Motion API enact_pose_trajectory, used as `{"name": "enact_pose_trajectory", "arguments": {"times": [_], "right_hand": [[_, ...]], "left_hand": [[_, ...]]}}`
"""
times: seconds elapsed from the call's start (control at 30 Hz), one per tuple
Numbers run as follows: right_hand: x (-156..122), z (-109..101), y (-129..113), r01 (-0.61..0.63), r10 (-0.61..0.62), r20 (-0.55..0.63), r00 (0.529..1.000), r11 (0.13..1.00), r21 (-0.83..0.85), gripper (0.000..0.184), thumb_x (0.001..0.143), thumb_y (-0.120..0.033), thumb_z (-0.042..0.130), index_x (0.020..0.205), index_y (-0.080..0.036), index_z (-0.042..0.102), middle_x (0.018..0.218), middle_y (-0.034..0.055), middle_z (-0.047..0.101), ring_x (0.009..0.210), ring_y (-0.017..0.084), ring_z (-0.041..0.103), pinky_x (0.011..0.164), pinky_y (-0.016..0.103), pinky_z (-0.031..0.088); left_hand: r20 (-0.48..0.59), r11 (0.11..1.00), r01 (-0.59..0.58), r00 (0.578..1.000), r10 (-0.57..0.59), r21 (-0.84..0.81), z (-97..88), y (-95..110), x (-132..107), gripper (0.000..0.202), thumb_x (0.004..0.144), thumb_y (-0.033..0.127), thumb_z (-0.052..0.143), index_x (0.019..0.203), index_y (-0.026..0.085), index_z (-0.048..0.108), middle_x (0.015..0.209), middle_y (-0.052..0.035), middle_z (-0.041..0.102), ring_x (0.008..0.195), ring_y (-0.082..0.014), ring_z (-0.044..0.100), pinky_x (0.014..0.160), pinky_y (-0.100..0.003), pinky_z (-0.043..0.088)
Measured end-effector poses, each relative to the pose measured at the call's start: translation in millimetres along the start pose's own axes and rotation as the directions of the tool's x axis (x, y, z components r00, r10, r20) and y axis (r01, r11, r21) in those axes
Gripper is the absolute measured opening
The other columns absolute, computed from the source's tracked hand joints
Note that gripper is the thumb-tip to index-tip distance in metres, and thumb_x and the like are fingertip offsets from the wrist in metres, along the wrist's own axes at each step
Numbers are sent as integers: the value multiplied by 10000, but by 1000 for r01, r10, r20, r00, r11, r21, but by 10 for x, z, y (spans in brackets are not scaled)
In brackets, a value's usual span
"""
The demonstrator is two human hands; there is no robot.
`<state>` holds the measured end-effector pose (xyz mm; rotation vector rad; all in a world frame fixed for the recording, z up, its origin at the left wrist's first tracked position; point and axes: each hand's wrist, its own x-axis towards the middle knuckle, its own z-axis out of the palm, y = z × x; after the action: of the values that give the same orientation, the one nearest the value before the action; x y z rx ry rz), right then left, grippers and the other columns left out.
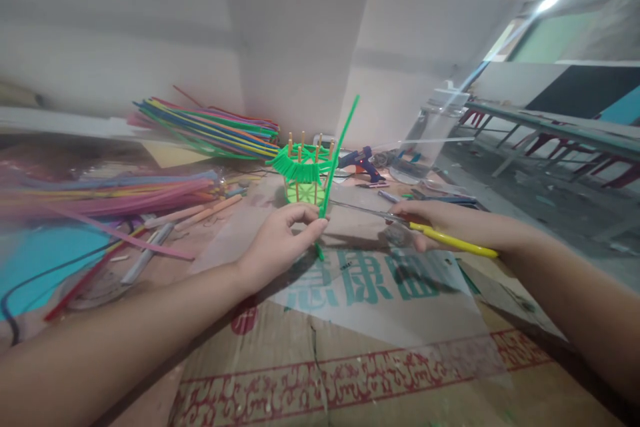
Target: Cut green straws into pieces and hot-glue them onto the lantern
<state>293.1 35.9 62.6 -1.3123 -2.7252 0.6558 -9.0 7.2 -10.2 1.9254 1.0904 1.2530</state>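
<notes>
Left hand grip pinches green straw upright above cardboard surface, right hand grip closed on scissors reaching it: trim step, likely needs blades square across.

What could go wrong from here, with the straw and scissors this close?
1. The yellow-handled metal scissors in the right hand point their blades at the left hand. That hand pinches the thin green plastic straw right beside the blade tips, so a nicked finger seems possible.
2. The straw leans across the small green straw-and-wooden-stick model just behind it. A jerk on the straw might knock or dent the model.
</notes>
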Motion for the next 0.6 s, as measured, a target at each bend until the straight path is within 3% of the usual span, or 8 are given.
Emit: {"name": "enact_pose_trajectory", "arguments": {"times": [0.1, 0.27, 0.43, 0.6], "right_hand": [[16, 25, -46, 6, -11, 106, 994, 999, 49, 488, 851, -538, 594, 1179, -178, 568, 856, 39, 636, 774, 208, 589, 695, 309, 452], [80, 143, -190, -18, 9, 90, 996, 996, 93, 491, 828, -568, 613, 1145, -194, 586, 900, 37, 635, 796, 206, 573, 667, 286, 428], [141, 231, -223, 67, -91, 120, 989, 978, 196, 512, 828, -595, 594, 1116, -171, 590, 989, 61, 627, 862, 217, 568, 712, 296, 437], [142, 231, -236, 68, -95, 134, 986, 978, 197, 507, 837, -616, 572, 1093, -178, 581, 955, 48, 618, 851, 209, 557, 716, 296, 442]], "left_hand": [[7, 1000, 16, 1000, -16, -5, 0, 3, 7, 238, 860, 304, 581, 660, 178, 551, 837, -29, 654, 868, -178, 611, 853, -313, 457], [39, 1000, 18, 999, -18, 16, 13, 12, 0, 194, 836, 300, 610, 682, 182, 614, 827, -32, 687, 859, -187, 638, 840, -311, 484], [79, 997, -24, 997, 18, 72, 20, 12, -4, 179, 837, 307, 622, 723, 177, 666, 837, -35, 721, 824, -180, 660, 819, -301, 502], [86, 993, -26, 996, 16, 115, 24, 15, 0, 174, 831, 301, 624, 735, 170, 685, 832, -37, 722, 819, -181, 659, 837, -307, 501]]}}
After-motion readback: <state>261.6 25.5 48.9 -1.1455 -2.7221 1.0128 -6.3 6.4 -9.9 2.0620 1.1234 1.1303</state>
